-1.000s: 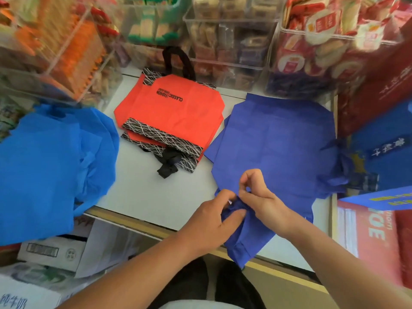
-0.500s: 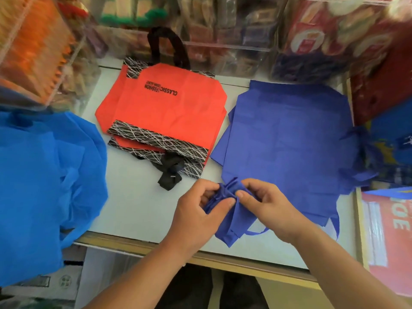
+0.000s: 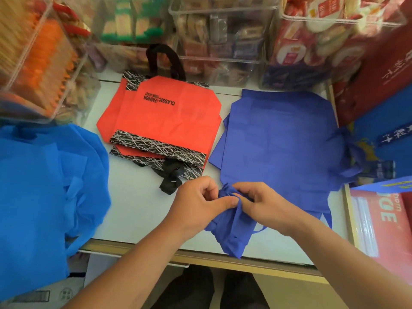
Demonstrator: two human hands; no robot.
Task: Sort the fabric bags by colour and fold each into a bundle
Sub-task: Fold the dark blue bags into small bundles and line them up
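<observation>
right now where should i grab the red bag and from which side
Take the red bag by its black handle at the far end, reaching over from the near side: that loop arches up, while the body lies flat on the table.

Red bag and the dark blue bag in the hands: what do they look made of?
Red bag: probably non-woven fabric, matte, holding sharp creases. Dark blue bag: similar thin matte cloth, seemingly; it bunches softly where the left hand and right hand pinch it.
</observation>
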